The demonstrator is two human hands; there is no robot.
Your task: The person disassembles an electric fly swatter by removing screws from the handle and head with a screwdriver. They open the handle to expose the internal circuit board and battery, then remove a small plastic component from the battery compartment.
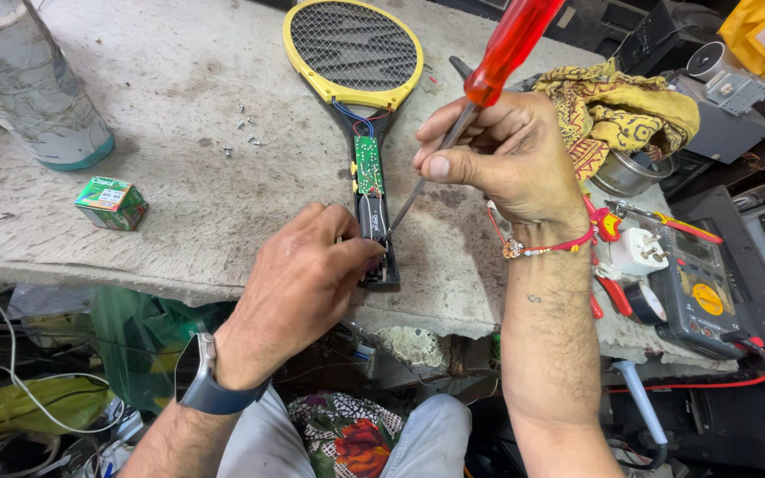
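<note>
prying at opened black handle of yellow-rimmed mesh racket-shaped swatter (369,133), lying mid-bench, green circuit board exposed. right hand (506,159) clamped on red-handled screwdriver (480,88), wrist bent, tip angled down-left into near end of handle. left hand (307,265) pinches handle's near end, fingers closed on it. likely next: steady levering, firm grip against slip.

Counts on the bench

One yellow racket-shaped swatter (353,44), one red-handled screwdriver (505,49), one circuit board (367,165), one small green box (112,203), one multimeter (699,292), one white plug (637,251), several loose screws (245,133), two hands.
</note>
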